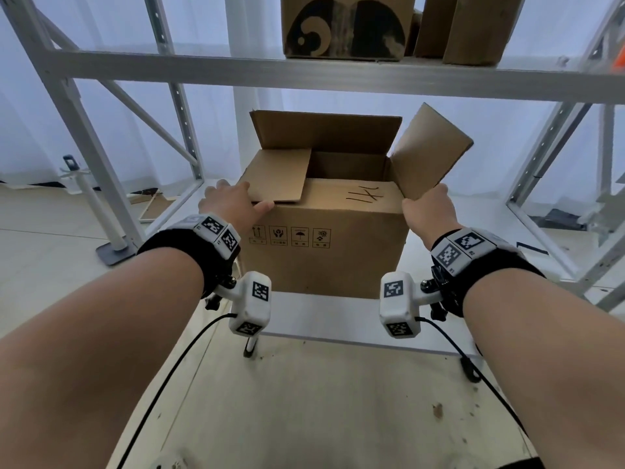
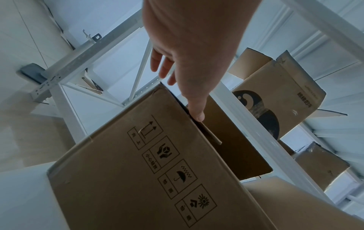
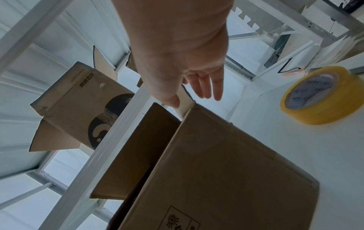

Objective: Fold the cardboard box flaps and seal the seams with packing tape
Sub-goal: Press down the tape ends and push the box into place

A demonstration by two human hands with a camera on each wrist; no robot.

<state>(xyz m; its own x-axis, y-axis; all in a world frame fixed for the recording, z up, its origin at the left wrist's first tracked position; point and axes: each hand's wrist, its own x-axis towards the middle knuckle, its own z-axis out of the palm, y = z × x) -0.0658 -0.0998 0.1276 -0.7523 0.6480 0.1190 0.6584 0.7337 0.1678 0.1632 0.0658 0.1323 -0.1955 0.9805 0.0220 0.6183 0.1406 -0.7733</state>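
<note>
Brown corrugated cardboard box (image 1: 324,238) stands on a white surface (image 1: 338,319) under a metal shelf (image 1: 304,74), its top partly open. The left hand (image 1: 233,203) lies flat on the box's left flap (image 1: 280,176), already folded down over the opening, fingers straight and the thumb (image 2: 197,112) pressing the front edge. The right hand (image 1: 427,206) holds the near corner of the box's right flap (image 1: 429,154), which stands tilted outward; its thumb (image 3: 171,99) is against the flap edge while the other fingers (image 3: 206,87) spread loosely behind it. The rear flap (image 1: 324,130) stands upright. A yellow roll of packing tape (image 3: 319,96) lies on the surface to the right of the box, apart from it. More cartons (image 1: 348,25) sit on the shelf above the box.
</note>
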